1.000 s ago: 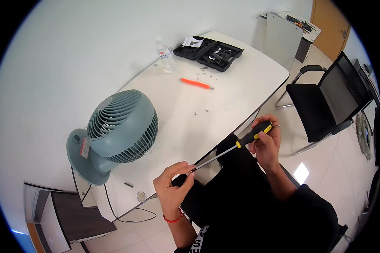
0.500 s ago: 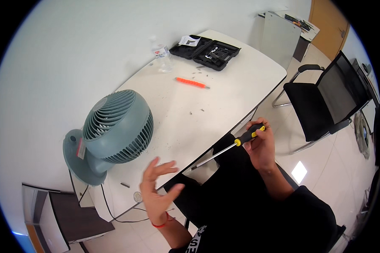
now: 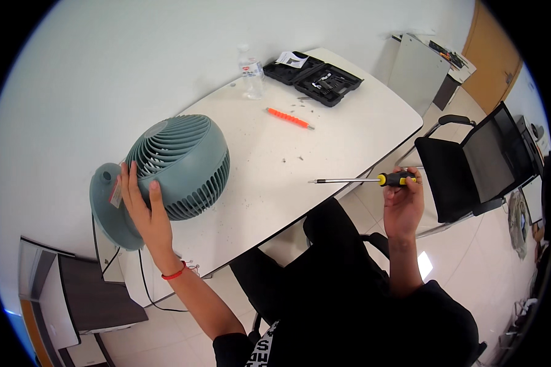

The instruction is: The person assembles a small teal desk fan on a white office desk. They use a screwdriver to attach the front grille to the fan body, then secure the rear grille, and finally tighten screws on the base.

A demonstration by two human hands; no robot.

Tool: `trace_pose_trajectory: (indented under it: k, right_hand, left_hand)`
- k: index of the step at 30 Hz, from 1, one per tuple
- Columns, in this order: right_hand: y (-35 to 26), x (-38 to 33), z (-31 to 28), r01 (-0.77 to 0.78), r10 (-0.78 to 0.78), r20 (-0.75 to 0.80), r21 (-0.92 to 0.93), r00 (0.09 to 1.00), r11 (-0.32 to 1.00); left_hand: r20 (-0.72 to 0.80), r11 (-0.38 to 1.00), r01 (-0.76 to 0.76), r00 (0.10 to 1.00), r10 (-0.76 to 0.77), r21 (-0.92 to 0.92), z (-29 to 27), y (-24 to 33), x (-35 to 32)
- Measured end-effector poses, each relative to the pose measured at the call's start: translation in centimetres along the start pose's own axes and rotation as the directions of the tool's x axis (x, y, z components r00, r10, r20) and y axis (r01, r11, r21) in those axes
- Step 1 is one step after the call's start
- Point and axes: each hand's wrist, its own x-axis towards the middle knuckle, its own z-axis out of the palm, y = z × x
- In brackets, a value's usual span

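The left hand [image 3: 142, 211] lies flat and open on the back of the green fan [image 3: 177, 165], hiding part of it. Right of the fan, beyond the table [image 3: 324, 147] edge, the right hand [image 3: 403, 205] grips a screwdriver [image 3: 367, 180].

Small specks [image 3: 288, 160] on table [image 3: 349, 122], perhaps screws, too tiny to tell

Fan [image 3: 180, 165]: grey-green, ribbed grille. Screwdriver [image 3: 364, 180]: yellow-and-black handle, silver shaft. Counter [image 3: 324, 140]: white, speckled with small dark bits. Second driver [image 3: 289, 118]: orange. Case [image 3: 317, 76]: black. Wristband [image 3: 174, 274]: red. Chair [image 3: 465, 171]: black.
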Motion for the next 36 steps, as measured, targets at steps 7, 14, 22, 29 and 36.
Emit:
trace_pose_trajectory:
  k: [7,14,22,29,36]
  right_hand:
    - [1.0,-0.1,2.3,0.026,-0.024,0.043,-0.045,0.999,0.999]
    - [2.4,-0.9,8.2,0.100,-0.088,0.232,-0.039,0.969,0.994]
    - [3.6,-2.6,13.6,0.240,-0.205,0.494,-0.008,0.845,0.971]
    - [3.2,-3.5,15.5,0.430,-0.243,0.658,-0.136,0.712,0.893]
    - [2.3,-3.4,16.5,0.627,-0.321,0.784,-0.109,0.531,0.771]
  left_hand:
    - [-0.038,0.999,0.022,0.999,-0.024,-0.043,-0.2,-0.5,-2.1]
    - [-0.159,0.995,0.022,0.987,-0.037,-0.096,0.1,0.6,-5.4]
    - [-0.182,0.993,0.023,0.982,-0.044,-0.114,-0.8,1.1,-9.1]
    - [-0.206,0.991,0.010,0.978,-0.038,-0.132,-0.9,1.0,-11.0]
    - [-0.229,0.986,0.007,0.972,-0.047,-0.169,-0.7,0.7,-12.3]
